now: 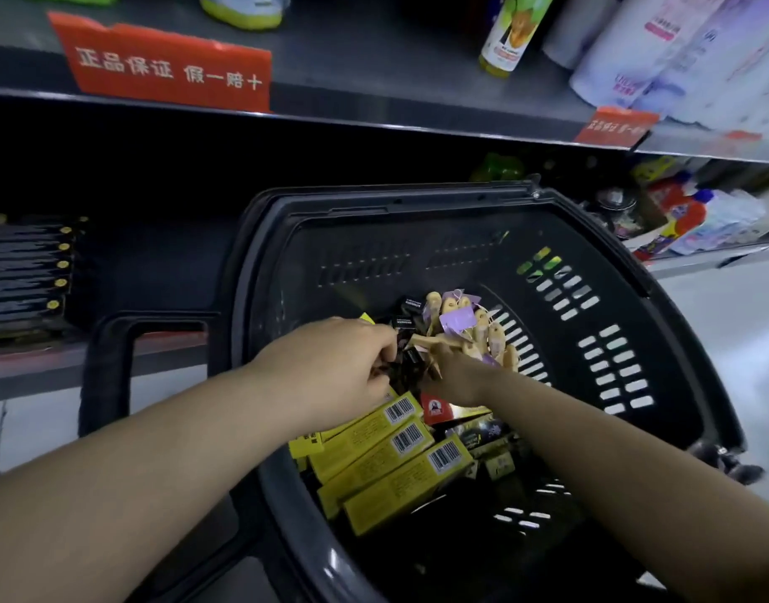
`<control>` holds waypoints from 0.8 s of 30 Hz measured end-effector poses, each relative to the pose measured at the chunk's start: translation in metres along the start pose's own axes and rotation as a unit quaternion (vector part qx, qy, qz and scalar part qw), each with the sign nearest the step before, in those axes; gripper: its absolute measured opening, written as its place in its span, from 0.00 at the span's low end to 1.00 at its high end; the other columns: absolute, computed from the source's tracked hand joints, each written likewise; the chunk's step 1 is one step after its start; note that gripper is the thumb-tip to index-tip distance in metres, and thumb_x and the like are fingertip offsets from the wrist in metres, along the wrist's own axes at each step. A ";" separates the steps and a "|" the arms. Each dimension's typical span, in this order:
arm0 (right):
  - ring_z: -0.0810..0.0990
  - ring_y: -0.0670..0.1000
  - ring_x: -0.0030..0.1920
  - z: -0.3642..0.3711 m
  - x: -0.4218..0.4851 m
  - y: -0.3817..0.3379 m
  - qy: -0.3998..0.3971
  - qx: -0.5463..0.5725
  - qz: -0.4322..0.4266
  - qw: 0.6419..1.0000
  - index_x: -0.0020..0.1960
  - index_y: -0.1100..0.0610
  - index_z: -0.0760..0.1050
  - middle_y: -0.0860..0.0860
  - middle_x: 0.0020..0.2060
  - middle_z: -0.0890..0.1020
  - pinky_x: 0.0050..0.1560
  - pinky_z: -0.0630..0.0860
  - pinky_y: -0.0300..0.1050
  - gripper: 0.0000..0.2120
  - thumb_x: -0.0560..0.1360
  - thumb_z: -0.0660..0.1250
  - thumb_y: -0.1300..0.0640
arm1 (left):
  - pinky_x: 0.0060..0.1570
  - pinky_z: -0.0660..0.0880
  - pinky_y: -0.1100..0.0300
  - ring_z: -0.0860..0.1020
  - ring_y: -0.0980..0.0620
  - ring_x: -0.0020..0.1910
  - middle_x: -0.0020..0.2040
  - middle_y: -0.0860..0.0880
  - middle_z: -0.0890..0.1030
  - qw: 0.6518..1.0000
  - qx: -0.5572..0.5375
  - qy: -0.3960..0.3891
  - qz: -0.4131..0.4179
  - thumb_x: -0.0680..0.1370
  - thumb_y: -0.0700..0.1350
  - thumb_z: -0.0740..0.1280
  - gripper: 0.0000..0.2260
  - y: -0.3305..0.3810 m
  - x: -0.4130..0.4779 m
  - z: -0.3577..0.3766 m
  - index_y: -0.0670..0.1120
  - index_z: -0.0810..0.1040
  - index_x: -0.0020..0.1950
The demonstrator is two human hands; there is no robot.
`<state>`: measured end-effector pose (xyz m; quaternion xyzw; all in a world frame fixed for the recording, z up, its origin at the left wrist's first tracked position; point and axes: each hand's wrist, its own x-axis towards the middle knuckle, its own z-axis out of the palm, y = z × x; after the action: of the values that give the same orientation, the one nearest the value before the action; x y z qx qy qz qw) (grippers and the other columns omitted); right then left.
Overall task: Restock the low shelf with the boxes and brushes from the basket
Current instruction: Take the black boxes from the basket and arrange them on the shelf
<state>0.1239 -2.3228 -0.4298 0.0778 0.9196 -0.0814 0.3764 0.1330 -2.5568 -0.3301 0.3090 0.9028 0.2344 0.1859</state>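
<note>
Basket (376, 254): yellow boxes (391, 470), wooden brushes (489, 337) gripped by right hand (456, 378).

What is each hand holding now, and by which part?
Left hand pinches a small dark item; which part is unclear. Right hand reaches among the wooden brushes; its fingers are hidden, so its hold cannot be told.

A: Dark grey slotted plastic basket (661, 298): smooth, slight sheen.
B: Long yellow cardboard boxes (400, 485): matt print.
A: Pale wooden brush handles (493, 337): bare wood. Lilac paper tags (456, 319).
B: Small black boxes (411, 304): material unclear. Grey metal shelf (374, 97): dull.
</note>
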 end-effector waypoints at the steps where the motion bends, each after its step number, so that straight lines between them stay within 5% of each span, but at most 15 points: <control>1: 0.77 0.59 0.57 0.003 0.009 -0.008 0.025 -0.003 -0.007 1.000 0.72 0.63 0.53 0.61 0.61 0.75 0.49 0.71 0.46 0.31 0.78 0.60 0.47 | 0.51 0.75 0.53 0.74 0.56 0.54 0.53 0.58 0.78 1.000 0.005 -0.009 -0.007 0.76 0.52 0.61 0.10 0.000 0.001 0.000 0.56 0.73 0.57; 6: 0.78 0.57 0.50 0.008 0.037 -0.026 0.082 -0.096 -0.012 0.992 0.65 0.58 0.63 0.57 0.52 0.80 0.41 0.70 0.46 0.18 0.78 0.60 0.53 | 0.46 0.76 0.54 0.75 0.56 0.49 0.53 0.59 0.76 0.998 0.048 -0.040 -0.021 0.77 0.53 0.60 0.10 -0.002 0.004 0.001 0.56 0.72 0.57; 9: 0.77 0.55 0.45 -0.006 0.029 -0.019 0.075 -0.102 -0.001 0.992 0.70 0.55 0.61 0.57 0.51 0.80 0.40 0.73 0.46 0.24 0.76 0.60 0.64 | 0.46 0.77 0.55 0.75 0.57 0.49 0.52 0.60 0.77 0.998 0.032 -0.045 -0.034 0.77 0.53 0.61 0.09 -0.003 0.006 0.000 0.57 0.72 0.57; 12: 0.76 0.54 0.41 -0.045 0.005 -0.012 0.111 0.078 -0.011 0.991 0.63 0.52 0.71 0.55 0.47 0.79 0.38 0.72 0.44 0.18 0.75 0.62 0.65 | 0.50 0.75 0.59 0.75 0.60 0.51 0.52 0.60 0.77 0.994 -0.081 -0.030 -0.069 0.77 0.50 0.62 0.10 -0.002 0.011 0.001 0.56 0.72 0.58; 16: 0.80 0.51 0.39 -0.089 -0.046 -0.006 0.056 0.353 -0.115 0.927 0.50 0.51 0.75 0.52 0.39 0.82 0.42 0.77 0.47 0.11 0.75 0.64 0.67 | 0.58 0.72 0.57 0.75 0.56 0.56 0.67 0.53 0.70 0.966 -0.216 -0.008 -0.143 0.79 0.52 0.60 0.21 0.003 0.019 0.002 0.51 0.63 0.71; 20: 0.81 0.50 0.47 -0.091 -0.071 -0.007 -0.068 0.453 -0.256 0.851 0.55 0.52 0.74 0.52 0.45 0.83 0.49 0.80 0.44 0.13 0.75 0.64 0.67 | 0.49 0.77 0.64 0.81 0.52 0.45 0.57 0.50 0.77 0.903 -0.367 -0.054 -0.217 0.78 0.58 0.60 0.23 0.008 0.021 -0.001 0.47 0.67 0.70; 22: 0.80 0.51 0.50 -0.085 -0.071 -0.009 -0.082 0.472 -0.283 0.831 0.58 0.51 0.72 0.51 0.47 0.82 0.51 0.79 0.44 0.16 0.73 0.65 0.64 | 0.58 0.76 0.52 0.81 0.46 0.50 0.55 0.43 0.82 0.838 -0.473 -0.135 -0.238 0.77 0.59 0.61 0.22 0.008 0.021 -0.002 0.44 0.76 0.62; 24: 0.81 0.52 0.53 -0.081 -0.067 -0.004 -0.104 0.481 -0.270 0.828 0.63 0.48 0.70 0.50 0.49 0.82 0.51 0.78 0.42 0.21 0.73 0.66 0.62 | 0.62 0.72 0.46 0.80 0.44 0.53 0.56 0.41 0.82 0.817 -0.498 -0.173 -0.232 0.76 0.60 0.62 0.23 0.009 0.021 -0.002 0.43 0.78 0.61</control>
<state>0.1152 -2.3149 -0.3248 -0.0111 0.7038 -0.6194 0.3476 0.1208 -2.5381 -0.3274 -0.0089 0.6607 0.5446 0.5165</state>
